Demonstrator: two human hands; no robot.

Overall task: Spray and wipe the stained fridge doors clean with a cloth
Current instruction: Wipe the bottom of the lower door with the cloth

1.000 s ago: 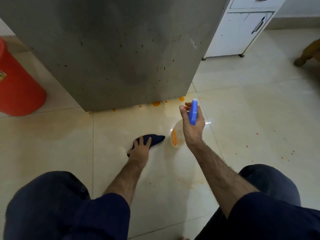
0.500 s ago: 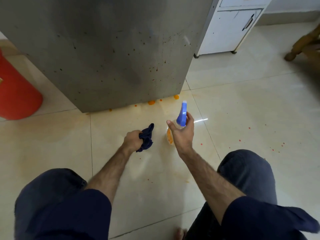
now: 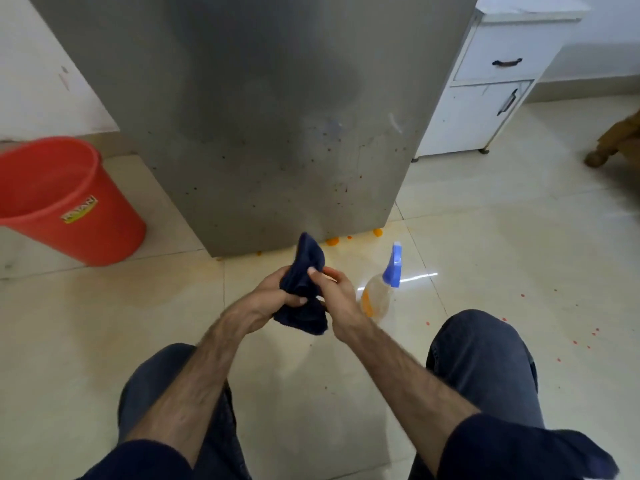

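A: Change since the earlier frame: the spray bottle (image 3: 381, 292) now stands on the floor (image 3: 485, 258), released; the right hand (image 3: 334, 299) has joined the left hand (image 3: 273, 296) on the navy cloth (image 3: 303, 289).

B: Handling?

A: Judged light, soft, limp; gather it into a pad, grip mid-bunch.

B: Position relative to fingers?

A: Both sets of fingers (image 3: 294, 300) curl round it, between the palms, below the speckled fridge door (image 3: 277, 133).

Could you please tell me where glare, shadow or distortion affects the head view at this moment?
Head view: a bright streak of glare on the floor tiles beside the spray bottle; a dark shadowy patch on the fridge door; wide-angle lens slants the fridge edges.
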